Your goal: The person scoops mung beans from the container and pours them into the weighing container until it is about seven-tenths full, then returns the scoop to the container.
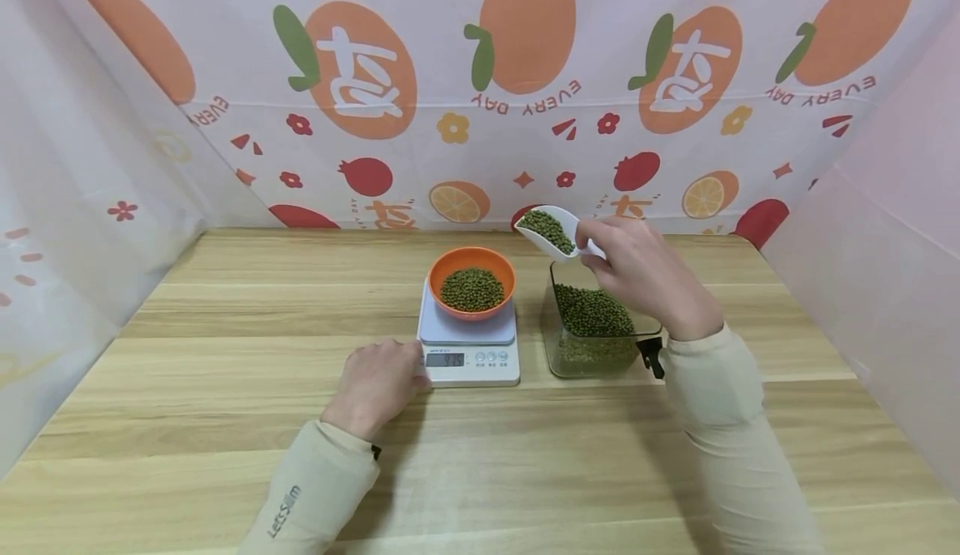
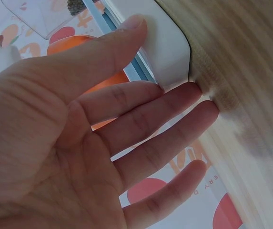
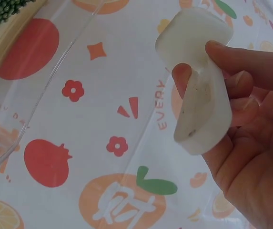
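One white scoop [image 3: 205,100] lies pinched between right-hand fingers [image 3: 248,61].

Left hand [image 1: 378,384] low, palm [image 2: 69,157] showing in wrist view, four fingers [image 2: 146,117] extended and slightly spread, thumb [image 2: 105,50] apart; left forearm [image 1: 322,488] angles in from bottom. Right hand [image 1: 645,272] raised, farther forward than left, fingers curled in a grip; right forearm [image 1: 738,455] reaches up from bottom right.
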Available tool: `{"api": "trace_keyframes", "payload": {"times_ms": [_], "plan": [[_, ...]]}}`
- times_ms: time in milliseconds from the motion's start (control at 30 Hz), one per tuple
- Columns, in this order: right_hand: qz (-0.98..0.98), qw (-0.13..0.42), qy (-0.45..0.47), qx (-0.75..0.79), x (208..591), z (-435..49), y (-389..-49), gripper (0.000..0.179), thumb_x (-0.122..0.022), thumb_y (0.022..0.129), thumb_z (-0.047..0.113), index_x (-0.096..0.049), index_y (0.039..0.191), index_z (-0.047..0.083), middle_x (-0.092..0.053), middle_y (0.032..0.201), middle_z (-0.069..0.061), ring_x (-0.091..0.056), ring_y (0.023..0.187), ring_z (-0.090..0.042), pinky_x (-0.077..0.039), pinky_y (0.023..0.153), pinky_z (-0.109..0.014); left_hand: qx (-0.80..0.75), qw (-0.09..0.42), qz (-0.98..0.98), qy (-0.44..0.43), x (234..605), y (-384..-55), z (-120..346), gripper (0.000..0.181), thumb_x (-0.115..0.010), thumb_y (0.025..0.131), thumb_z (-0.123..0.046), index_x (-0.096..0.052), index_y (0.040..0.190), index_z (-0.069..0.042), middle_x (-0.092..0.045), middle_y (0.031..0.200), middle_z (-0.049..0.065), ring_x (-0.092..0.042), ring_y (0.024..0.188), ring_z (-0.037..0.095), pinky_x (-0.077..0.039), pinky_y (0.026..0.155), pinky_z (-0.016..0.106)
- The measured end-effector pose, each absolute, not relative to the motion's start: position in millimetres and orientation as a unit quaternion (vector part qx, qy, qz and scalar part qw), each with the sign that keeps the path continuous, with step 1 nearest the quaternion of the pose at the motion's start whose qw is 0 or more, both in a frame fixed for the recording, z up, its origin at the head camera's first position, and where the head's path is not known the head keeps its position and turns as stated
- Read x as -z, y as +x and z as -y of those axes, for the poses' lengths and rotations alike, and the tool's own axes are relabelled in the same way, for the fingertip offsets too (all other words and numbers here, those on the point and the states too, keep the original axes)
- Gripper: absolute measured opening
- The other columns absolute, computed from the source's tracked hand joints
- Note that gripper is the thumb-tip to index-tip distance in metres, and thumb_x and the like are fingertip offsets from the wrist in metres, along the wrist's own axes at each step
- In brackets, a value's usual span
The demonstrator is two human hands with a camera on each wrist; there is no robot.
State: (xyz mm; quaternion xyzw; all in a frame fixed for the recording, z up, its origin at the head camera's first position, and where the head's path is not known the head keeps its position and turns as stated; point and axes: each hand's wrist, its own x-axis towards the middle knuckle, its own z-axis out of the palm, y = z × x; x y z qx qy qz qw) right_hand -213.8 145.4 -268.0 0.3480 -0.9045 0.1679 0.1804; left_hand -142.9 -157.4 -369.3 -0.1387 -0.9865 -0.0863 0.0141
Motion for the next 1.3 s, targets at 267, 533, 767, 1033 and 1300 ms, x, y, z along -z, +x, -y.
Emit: {"api": "trace_keyframes", "payload": {"times_ms": [267,533,767,1033,1300], "plan": [[0.91,0.153,0.352,-0.153,265,-132,-221,0.012,-0.067,0.089,-0.007,-0.062,0.092,0.004,-0.064,0.084,-0.01,-0.05,0.069,-0.028,-0.041,0.065,-0.04,0.089,0.011,0.987,-0.136,369,-142,158,0.027,-0.088,0.079,-0.022,-0.071,0.09,-0.003,-0.06,0.066,0.005,-0.053,0.058,0.018,-0.051,0.053,0.041],[0.906,0.148,0.374,-0.133,263,-119,-229,0.015,-0.065,0.087,-0.01,-0.063,0.09,0.004,-0.062,0.076,-0.009,-0.051,0.067,-0.03,-0.042,0.063,-0.041,0.094,0.015,0.986,-0.138,370,-142,157,0.026,-0.088,0.079,-0.022,-0.07,0.088,-0.005,-0.06,0.067,0.005,-0.054,0.058,0.019,-0.051,0.052,0.042],[0.917,0.095,0.377,-0.089,264,-101,-232,0.015,-0.068,0.088,-0.008,-0.064,0.094,0.005,-0.066,0.081,-0.009,-0.058,0.076,-0.03,-0.048,0.078,-0.044,0.093,0.018,0.986,-0.139,371,-142,157,0.026,-0.088,0.079,-0.022,-0.07,0.087,-0.005,-0.059,0.066,0.005,-0.055,0.058,0.02,-0.051,0.053,0.043],[0.923,0.049,0.379,-0.047,265,-87,-234,0.015,-0.069,0.088,-0.007,-0.068,0.092,0.007,-0.066,0.082,-0.006,-0.062,0.078,-0.025,-0.053,0.072,-0.037,0.093,0.012,0.986,-0.136,371,-142,158,0.027,-0.087,0.08,-0.021,-0.072,0.093,-0.004,-0.059,0.066,0.005,-0.053,0.058,0.019,-0.051,0.053,0.042],[0.924,0.032,0.38,-0.022,261,-79,-233,0.018,-0.071,0.086,-0.011,-0.075,0.095,0.004,-0.068,0.081,-0.004,-0.061,0.073,-0.022,-0.053,0.065,-0.033,0.089,0.018,0.986,-0.139,371,-143,157,0.026,-0.087,0.079,-0.021,-0.073,0.094,-0.004,-0.06,0.066,0.004,-0.053,0.058,0.019,-0.051,0.053,0.042]]}}
